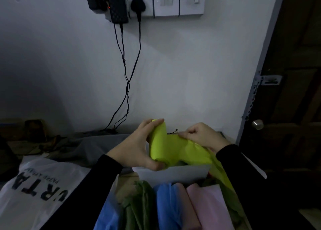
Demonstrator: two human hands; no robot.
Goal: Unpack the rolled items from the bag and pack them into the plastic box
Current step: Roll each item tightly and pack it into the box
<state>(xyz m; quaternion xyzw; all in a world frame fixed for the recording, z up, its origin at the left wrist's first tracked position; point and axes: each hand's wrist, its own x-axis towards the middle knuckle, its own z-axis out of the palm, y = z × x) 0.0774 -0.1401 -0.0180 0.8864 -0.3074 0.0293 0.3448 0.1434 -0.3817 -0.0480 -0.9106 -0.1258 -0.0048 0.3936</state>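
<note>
Both hands grip the yellow-green roll (163, 146) above the plastic box (173, 175): left hand (137, 149) clamps its rolled end, right hand (203, 136) pinches its loose tail

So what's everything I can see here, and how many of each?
yellow-green roll: one, held up in both hands above the box, partly unrolled to the right
plastic box: one, pale, lower middle
rolls in the box: green, blue, pink, one each, side by side
white bag: one, dark lettering, lower left
wall sockets and switches: one white row, top
plugs and charger: black, in the sockets, cables hanging down
door: one, dark wood, right
left hand: grips the rolled end
right hand: pinches the loose end
</note>
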